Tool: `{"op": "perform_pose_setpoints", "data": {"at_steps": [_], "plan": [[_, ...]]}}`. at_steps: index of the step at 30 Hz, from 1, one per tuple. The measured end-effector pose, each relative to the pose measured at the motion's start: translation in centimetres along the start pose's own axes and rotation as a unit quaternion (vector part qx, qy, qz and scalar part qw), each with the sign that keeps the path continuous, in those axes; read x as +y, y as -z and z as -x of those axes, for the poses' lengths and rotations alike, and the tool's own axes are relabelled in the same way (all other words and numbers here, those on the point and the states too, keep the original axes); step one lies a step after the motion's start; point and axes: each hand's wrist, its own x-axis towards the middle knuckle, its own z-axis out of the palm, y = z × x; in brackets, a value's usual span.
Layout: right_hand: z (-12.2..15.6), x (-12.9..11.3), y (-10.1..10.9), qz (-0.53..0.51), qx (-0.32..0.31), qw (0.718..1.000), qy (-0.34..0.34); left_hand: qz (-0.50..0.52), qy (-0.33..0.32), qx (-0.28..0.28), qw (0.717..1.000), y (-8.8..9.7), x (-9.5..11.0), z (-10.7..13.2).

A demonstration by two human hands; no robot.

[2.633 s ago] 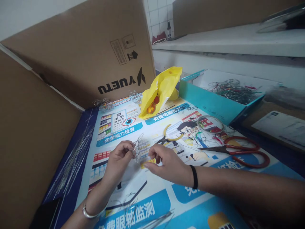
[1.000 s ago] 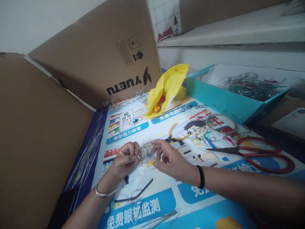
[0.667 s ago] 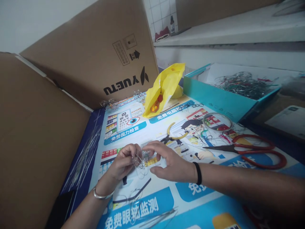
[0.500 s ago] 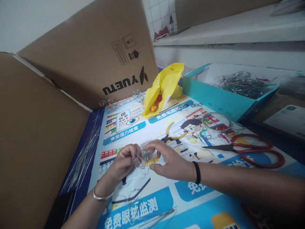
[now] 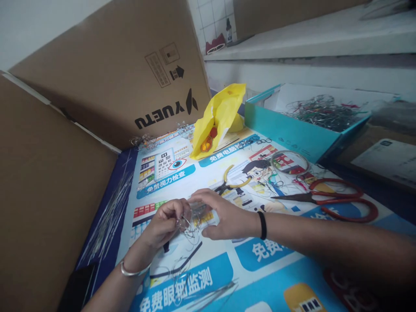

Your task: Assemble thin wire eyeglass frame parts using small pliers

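My left hand (image 5: 167,221) is closed in a pinch on a small tangle of thin silvery wire (image 5: 191,229) with clear bits in it, perhaps beads. Loose wire ends spread out below the fingertips. Facing it, my right hand (image 5: 221,214) is curved round the other side of the tangle, thumb and fingers apart. Whether its fingertips touch the wire I cannot tell. Yellow-handled pliers (image 5: 235,180) lie just beyond the right hand. Red-handled scissors (image 5: 331,199) rest further right, blades pointing left.
A yellow bag (image 5: 221,117) with orange pieces stands at the back, beside a teal box (image 5: 289,128) full of wire scraps. A wire coil (image 5: 289,162) and coloured threads lie before the box. Cut wires (image 5: 107,216) lie at left, near a tall cardboard panel (image 5: 107,65).
The view has shifted slightly, so most things sit a little further left. My left hand still pinches the wire tangle; my right hand's fingers remain apart beside it.
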Motion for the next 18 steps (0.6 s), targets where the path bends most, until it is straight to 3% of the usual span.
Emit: {"op": "perform_pose_setpoints", "data": {"at_steps": [4, 9, 18], "plan": [[-0.2, 0.0, 0.3, -0.115, -0.066, 0.989, -0.065, -0.001, 0.005, -0.013, 1.000, -0.1, 0.1, 0.0], [-0.1, 0.5, 0.4, -0.140, -0.054, 0.984, -0.096, 0.000, 0.014, 0.004, 1.000, 0.0, 0.2, 0.1], [-0.1, 1.5, 0.6, -0.280, -0.002, 0.952, -0.122, 0.016, 0.032, 0.026, 0.999, 0.4, 0.3, 0.1]]}}
